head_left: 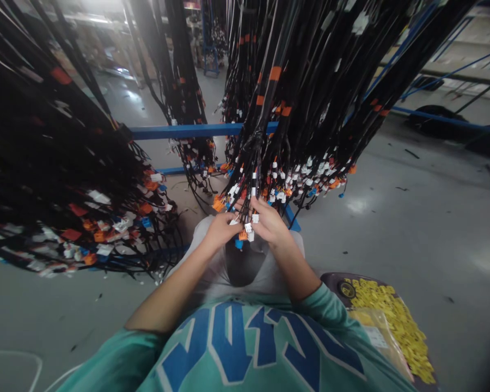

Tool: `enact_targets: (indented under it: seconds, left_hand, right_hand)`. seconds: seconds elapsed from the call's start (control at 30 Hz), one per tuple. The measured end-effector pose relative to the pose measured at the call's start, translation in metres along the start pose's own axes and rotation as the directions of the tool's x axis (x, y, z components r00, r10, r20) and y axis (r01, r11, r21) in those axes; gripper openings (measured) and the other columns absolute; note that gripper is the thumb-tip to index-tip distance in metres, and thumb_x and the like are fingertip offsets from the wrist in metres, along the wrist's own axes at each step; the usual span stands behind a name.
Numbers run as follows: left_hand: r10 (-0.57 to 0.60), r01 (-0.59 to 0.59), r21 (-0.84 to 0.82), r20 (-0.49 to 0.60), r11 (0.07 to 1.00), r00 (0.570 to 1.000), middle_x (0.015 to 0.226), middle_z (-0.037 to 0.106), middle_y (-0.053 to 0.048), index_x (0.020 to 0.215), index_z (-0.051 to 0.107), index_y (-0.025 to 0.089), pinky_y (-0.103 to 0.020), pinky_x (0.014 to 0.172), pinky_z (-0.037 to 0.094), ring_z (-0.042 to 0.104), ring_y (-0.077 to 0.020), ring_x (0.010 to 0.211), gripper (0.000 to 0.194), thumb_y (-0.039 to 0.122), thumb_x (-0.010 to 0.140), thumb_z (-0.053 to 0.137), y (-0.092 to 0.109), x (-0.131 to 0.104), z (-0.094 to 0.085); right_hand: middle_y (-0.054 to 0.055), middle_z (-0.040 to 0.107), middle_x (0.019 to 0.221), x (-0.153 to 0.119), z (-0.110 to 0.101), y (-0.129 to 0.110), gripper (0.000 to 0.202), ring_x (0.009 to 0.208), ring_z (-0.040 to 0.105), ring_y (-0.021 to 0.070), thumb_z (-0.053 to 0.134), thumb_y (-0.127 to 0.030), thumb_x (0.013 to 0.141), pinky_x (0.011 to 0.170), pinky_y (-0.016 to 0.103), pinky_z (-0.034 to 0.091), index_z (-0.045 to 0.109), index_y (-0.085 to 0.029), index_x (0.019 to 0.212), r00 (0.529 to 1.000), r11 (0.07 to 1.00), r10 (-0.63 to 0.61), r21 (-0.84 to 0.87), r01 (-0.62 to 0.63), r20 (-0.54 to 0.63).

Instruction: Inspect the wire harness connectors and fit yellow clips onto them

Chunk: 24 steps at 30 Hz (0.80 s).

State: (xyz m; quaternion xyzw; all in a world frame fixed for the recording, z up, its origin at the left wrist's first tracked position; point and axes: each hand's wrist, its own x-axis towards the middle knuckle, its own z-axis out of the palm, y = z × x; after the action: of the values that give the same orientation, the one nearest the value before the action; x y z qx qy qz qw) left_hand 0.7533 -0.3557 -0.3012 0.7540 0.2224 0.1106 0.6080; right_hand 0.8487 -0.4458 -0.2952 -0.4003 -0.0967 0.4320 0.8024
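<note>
Two bare hands, left (269, 222) and right (224, 230), reach forward, slightly bent inward; their fingers are partly curled, each closed on connector-tipped black wires (247, 209) between them, above the person's lap.

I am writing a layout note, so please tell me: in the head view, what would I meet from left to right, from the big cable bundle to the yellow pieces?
Large dark cable bundle, left hand, small white connectors between the hands, right hand, heap of yellow pieces.
</note>
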Motion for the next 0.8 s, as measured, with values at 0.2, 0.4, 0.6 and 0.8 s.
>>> enact_targets:
  seconds: [0.2,0.4,0.6,0.8]
  left_hand:
    - [-0.015,0.014,-0.047,-0.034,0.999,0.999,0.054,0.052,0.003,0.057,0.055,0.014,-0.021,0.054,0.033,0.045,-0.0094,0.053,0.011,0.024,0.058,0.060,0.001,-0.001,0.002]
    - [0.007,-0.009,-0.052,-0.045,0.999,0.999,0.053,0.050,0.004,0.058,0.053,0.014,-0.020,0.052,0.034,0.045,-0.0088,0.052,0.013,0.026,0.060,0.059,-0.009,0.002,0.005]
    - [-0.119,0.126,-0.261,0.043,0.957,0.992,0.049,0.050,0.005,0.054,0.049,0.015,-0.019,0.046,0.034,0.046,-0.0072,0.046,0.012,0.021,0.053,0.060,0.008,-0.004,-0.006]
    - [-0.139,0.349,-0.474,0.424,0.808,0.895,0.062,0.065,-0.003,0.064,0.056,0.012,-0.026,0.055,0.049,0.063,-0.0167,0.055,0.021,0.016,0.047,0.069,0.029,-0.008,-0.020]
  right_hand:
    - [0.003,0.066,0.083,-0.003,0.000,-0.001,0.016,0.088,0.064,0.0195,0.061,-0.028,0.077,0.072,0.035,0.056,0.052,-0.020,0.086,0.999,1.000,0.022,0.003,-0.022,0.035]
    - [0.005,0.067,0.084,-0.007,0.004,-0.003,0.016,0.088,0.064,0.0206,0.061,-0.028,0.076,0.072,0.034,0.055,0.055,-0.020,0.088,1.000,1.000,0.020,-0.011,-0.020,0.005]
    - [0.001,0.067,0.081,-0.008,-0.008,-0.008,0.021,0.082,0.064,0.0192,0.064,-0.033,0.073,0.066,0.033,0.055,0.054,-0.022,0.087,0.999,0.998,0.031,-0.056,-0.028,0.039]
    - [-0.003,0.059,0.063,-0.003,-0.014,-0.014,0.022,0.055,0.059,0.0131,0.062,-0.037,0.073,0.042,0.022,0.046,0.054,-0.022,0.086,0.998,0.990,0.006,-0.141,0.003,0.064]
